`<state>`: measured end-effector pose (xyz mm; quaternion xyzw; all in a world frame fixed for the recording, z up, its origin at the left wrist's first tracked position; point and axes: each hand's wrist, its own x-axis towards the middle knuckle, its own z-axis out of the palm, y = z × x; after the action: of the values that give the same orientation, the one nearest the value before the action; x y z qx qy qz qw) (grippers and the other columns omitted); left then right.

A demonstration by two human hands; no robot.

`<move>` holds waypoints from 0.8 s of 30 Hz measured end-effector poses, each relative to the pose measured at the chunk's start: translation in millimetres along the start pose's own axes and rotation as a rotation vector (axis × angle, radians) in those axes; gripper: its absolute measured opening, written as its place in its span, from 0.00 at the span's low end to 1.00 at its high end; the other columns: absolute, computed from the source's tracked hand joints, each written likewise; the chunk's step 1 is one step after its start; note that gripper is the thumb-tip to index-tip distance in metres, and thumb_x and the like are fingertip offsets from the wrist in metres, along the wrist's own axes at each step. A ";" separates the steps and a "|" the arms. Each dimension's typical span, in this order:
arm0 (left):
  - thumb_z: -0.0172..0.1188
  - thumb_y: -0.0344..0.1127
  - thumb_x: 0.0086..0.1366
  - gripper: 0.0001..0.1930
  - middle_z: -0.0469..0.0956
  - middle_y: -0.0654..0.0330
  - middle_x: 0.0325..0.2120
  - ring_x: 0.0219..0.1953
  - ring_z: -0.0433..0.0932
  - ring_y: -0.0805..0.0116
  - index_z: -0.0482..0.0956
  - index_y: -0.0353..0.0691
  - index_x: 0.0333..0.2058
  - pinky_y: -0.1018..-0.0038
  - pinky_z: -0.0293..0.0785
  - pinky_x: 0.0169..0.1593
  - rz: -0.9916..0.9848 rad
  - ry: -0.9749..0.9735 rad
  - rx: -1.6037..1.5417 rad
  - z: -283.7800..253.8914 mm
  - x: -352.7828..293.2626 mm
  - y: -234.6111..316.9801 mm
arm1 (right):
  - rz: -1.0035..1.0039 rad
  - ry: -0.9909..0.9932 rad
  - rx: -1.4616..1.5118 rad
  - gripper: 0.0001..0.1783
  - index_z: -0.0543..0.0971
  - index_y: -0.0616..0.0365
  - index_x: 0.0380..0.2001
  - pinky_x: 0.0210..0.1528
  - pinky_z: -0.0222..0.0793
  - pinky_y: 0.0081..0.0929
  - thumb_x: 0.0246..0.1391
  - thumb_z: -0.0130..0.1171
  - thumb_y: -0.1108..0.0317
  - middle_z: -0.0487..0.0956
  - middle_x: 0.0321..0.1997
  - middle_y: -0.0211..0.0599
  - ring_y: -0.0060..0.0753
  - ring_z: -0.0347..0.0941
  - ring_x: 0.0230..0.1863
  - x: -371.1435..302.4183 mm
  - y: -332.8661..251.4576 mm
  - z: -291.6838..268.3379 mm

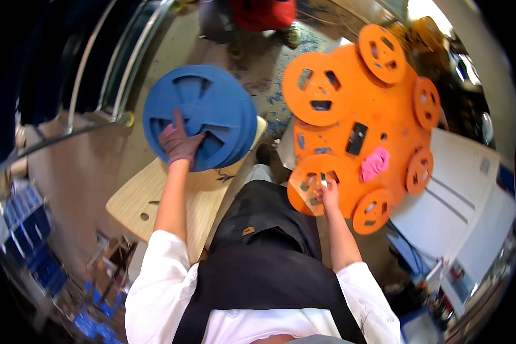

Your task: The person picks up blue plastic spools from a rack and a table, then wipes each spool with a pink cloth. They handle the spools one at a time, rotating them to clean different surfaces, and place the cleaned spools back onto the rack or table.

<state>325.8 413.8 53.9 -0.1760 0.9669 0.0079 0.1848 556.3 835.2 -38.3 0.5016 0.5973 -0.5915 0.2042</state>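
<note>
A stack of blue round discs [235,109] with wedge-shaped cut-outs lies on a pale wooden board at my left. My left hand [180,143], in a dark pinkish glove, rests on the top disc, its index finger and thumb stretched out. My bare right hand [328,196] is closed around a small tool with a short light tip [323,180], too small to name. It is over an orange disc [339,166] with cut-outs, at the near edge of the orange table. Beside that hand, a pale, see-through pointed piece [301,192] overlaps the disc; I cannot tell whether I hold it.
The orange table [372,103] carries more orange discs round its rim, a black phone-like slab [356,139] and a pink cloth [375,164]. The wooden board [155,198] lies in front left. Metal rails [126,74] stand far left. A person in red [264,12] stands ahead. White panels [450,195] are at right.
</note>
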 end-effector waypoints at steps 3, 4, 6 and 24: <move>0.69 0.59 0.41 0.58 0.74 0.50 0.48 0.50 0.73 0.52 0.45 0.52 0.68 0.64 0.56 0.60 0.044 -0.028 -0.050 -2.1 2.0 3.5 | 0.035 0.073 0.203 0.10 0.67 0.55 0.45 0.15 0.61 0.17 0.60 0.49 0.69 0.76 0.25 0.34 0.19 0.66 0.16 -1.9 -24.4 10.4; 0.69 0.58 0.42 0.58 0.74 0.50 0.48 0.49 0.73 0.52 0.45 0.54 0.68 0.63 0.54 0.61 0.024 -0.040 -0.028 -2.2 0.8 4.6 | 0.047 0.066 0.241 0.10 0.68 0.55 0.45 0.15 0.62 0.16 0.61 0.49 0.67 0.76 0.25 0.32 0.18 0.66 0.16 2.9 -27.2 11.7; 0.69 0.59 0.43 0.57 0.73 0.50 0.50 0.51 0.72 0.51 0.44 0.56 0.68 0.63 0.53 0.62 -0.014 -0.073 -0.041 -2.5 -0.8 7.9 | 0.048 0.059 0.308 0.08 0.68 0.54 0.43 0.14 0.59 0.16 0.63 0.48 0.66 0.77 0.27 0.33 0.17 0.64 0.16 16.3 -29.6 14.2; 0.63 0.47 0.56 0.46 0.58 0.47 0.63 0.66 0.50 0.42 0.48 0.43 0.67 0.59 0.42 0.68 0.012 0.253 -0.497 -24.8 -173.2 -56.5 | 0.110 -0.050 0.269 0.14 0.67 0.52 0.49 0.13 0.53 0.19 0.63 0.48 0.60 0.77 0.31 0.35 0.22 0.62 0.14 -28.3 63.5 27.8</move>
<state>487.0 417.3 142.2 -0.2098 0.9517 0.2238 0.0139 611.7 786.9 -52.5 0.5415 0.4789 -0.6665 0.1822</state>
